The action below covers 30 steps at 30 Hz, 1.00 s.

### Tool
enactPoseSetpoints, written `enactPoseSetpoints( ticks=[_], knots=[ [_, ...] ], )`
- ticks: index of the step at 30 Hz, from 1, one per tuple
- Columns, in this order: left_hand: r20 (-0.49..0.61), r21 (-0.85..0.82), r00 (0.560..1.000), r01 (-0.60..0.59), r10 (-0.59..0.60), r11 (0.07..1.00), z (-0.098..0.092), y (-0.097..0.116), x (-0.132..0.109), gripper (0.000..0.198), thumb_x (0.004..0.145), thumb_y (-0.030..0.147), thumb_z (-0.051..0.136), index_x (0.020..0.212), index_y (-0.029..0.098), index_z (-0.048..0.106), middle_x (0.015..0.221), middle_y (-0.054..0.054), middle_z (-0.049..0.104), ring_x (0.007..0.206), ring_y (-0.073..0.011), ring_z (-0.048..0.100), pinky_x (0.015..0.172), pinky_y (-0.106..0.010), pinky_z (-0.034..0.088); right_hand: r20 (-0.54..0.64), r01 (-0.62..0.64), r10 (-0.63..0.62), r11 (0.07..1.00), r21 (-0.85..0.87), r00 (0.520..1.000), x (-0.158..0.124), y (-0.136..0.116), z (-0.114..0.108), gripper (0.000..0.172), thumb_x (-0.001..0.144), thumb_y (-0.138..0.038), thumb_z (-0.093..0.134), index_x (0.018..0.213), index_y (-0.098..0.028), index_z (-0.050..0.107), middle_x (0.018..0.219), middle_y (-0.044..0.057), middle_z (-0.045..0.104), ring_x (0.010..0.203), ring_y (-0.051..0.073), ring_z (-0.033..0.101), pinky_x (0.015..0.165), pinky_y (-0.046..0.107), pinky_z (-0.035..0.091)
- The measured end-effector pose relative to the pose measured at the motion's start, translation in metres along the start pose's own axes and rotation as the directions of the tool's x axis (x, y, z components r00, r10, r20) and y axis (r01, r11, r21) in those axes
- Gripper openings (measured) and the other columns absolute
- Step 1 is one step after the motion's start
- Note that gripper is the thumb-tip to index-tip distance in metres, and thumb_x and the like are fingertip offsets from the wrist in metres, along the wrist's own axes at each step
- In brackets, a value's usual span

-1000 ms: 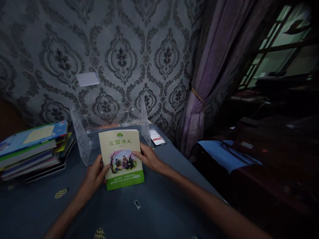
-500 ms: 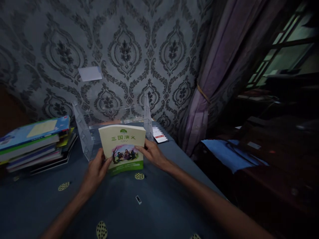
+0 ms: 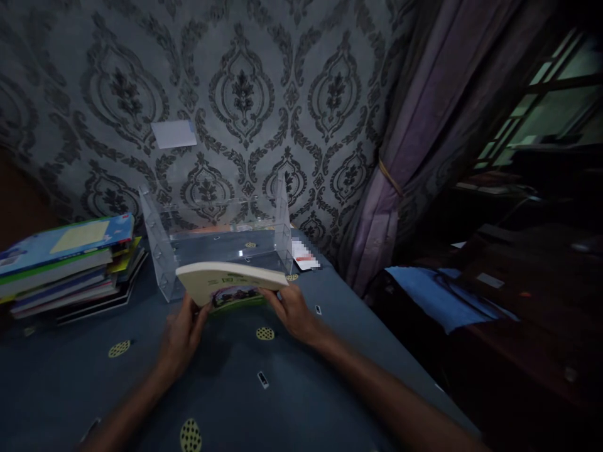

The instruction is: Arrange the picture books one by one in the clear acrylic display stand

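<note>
A cream and green paperback book [image 3: 230,285] with a coloured picture on its cover is held between both hands over the blue cloth. It leans toward me, so its cover is foreshortened and its top edge shows. My left hand [image 3: 181,333] grips the left side, thumb on the front cover. On the right side, my right hand [image 3: 294,314] is closed with its thumb on the cover too; the fingers behind the book are hidden. Just beyond the book stands a clear plastic rack [image 3: 282,235] with see-through side walls.
A stack of books [image 3: 70,263] lies at the left. A phone-like flat object [image 3: 306,257], partly blurred out, rests right of the rack. Behind are a patterned wall [image 3: 245,94] and a tied curtain [image 3: 381,207]. A blue cloth piece [image 3: 438,295] lies beyond the right edge.
The book has tipped from nearly upright, its top coming toward me and its cover turning downward. Both hands have kept hold of it. The view has shifted slightly.
</note>
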<state>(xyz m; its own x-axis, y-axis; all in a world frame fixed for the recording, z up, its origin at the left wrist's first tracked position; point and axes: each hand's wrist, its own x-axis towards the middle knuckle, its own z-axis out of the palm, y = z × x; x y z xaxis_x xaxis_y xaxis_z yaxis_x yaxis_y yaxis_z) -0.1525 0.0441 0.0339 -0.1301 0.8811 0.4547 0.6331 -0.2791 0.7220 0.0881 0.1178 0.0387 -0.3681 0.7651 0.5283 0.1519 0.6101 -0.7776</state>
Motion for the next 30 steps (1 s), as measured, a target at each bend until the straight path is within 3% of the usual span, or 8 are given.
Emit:
enactPoseSetpoints(
  ticks=[5,15,18,25,30],
  knots=[
    [-0.011,0.112,0.996,-0.088,0.090,0.990,0.002,-0.008,-0.007,0.024,0.089,0.048,0.052,0.085,0.024,0.054,0.069,-0.006,0.070,0.062,-0.0254,0.069,0.052,-0.029,0.044,0.098,0.062,-0.058,0.997,-0.042,0.994,-0.017,0.002,-0.004,0.035,0.100,-0.039,0.047,0.128,-0.025,0.063,0.128,0.010,0.065,0.121,0.029,0.056,0.110,0.047,0.039],
    [-0.038,0.300,0.924,-0.351,0.379,0.887,0.005,-0.010,-0.009,0.026,0.100,0.037,0.042,0.080,0.022,0.050,0.059,-0.001,0.066,0.047,-0.0204,0.067,0.042,-0.026,0.041,0.037,0.267,-0.265,0.937,-0.225,0.963,-0.022,0.008,-0.002,0.036,0.101,-0.023,0.046,0.135,-0.019,0.056,0.121,0.011,0.069,0.115,0.024,0.064,0.100,0.038,0.053],
    [-0.049,0.342,0.902,-0.389,0.429,0.856,0.006,-0.008,-0.008,0.026,0.101,0.036,0.041,0.081,0.022,0.049,0.057,0.000,0.066,0.045,-0.0194,0.066,0.041,-0.025,0.040,0.029,0.276,-0.279,0.922,-0.272,0.960,-0.022,0.006,-0.001,0.035,0.100,-0.022,0.047,0.134,-0.019,0.056,0.120,0.011,0.070,0.114,0.024,0.066,0.099,0.038,0.054],
    [-0.069,0.353,0.904,-0.374,0.423,0.857,0.008,-0.009,-0.008,0.031,0.103,0.040,0.037,0.078,0.024,0.047,0.056,0.001,0.063,0.046,-0.0189,0.065,0.041,-0.026,0.041,-0.025,0.226,-0.245,0.926,-0.302,0.969,-0.021,0.006,0.001,0.036,0.101,-0.031,0.046,0.135,-0.022,0.055,0.121,0.012,0.069,0.117,0.026,0.064,0.099,0.042,0.055],
    [-0.062,0.372,0.922,-0.333,0.382,0.866,0.012,-0.017,-0.012,0.035,0.103,0.043,0.035,0.079,0.023,0.050,0.061,-0.001,0.067,0.051,-0.0211,0.068,0.045,-0.028,0.045,-0.035,0.148,-0.167,0.940,-0.306,0.985,-0.023,0.008,0.003,0.035,0.102,-0.033,0.045,0.133,-0.022,0.056,0.101,0.010,0.072,0.095,0.024,0.069,0.093,0.042,0.056]
  ],
)
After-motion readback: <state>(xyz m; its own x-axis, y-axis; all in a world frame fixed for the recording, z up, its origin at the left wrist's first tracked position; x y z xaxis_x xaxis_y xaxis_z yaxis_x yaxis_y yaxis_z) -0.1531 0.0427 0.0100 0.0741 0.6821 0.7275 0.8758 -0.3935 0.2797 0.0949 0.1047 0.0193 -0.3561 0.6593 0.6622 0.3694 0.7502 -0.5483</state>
